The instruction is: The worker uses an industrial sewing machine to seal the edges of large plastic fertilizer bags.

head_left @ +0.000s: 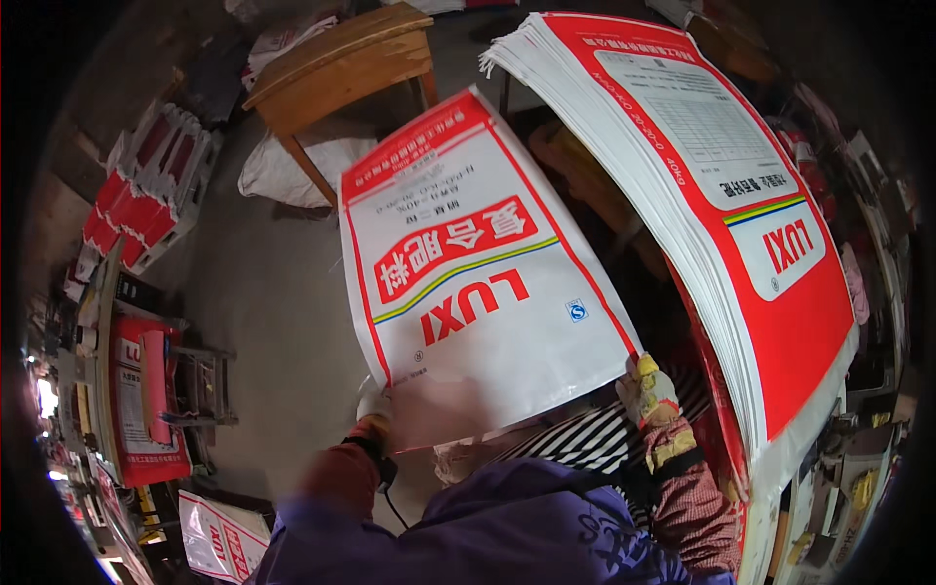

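Note:
A flat, empty-looking white woven sack with red borders and a blue-and-yellow stripe stretches out in front of me. My left hand, in a pale glove, is closed on its near left corner. At the near right corner, my right hand, in a white and yellow glove, grips the edge. Right of this sack, a thick stack of similar red and white sacks lies with its layered edges toward me. A blurred patch covers part of the held sack near my left hand.
A wooden table stands ahead, with a white bundle on the floor beside it. Folded red and white sacks are piled at the far left. Nearer on the left are a red printed sack and a metal-framed stand.

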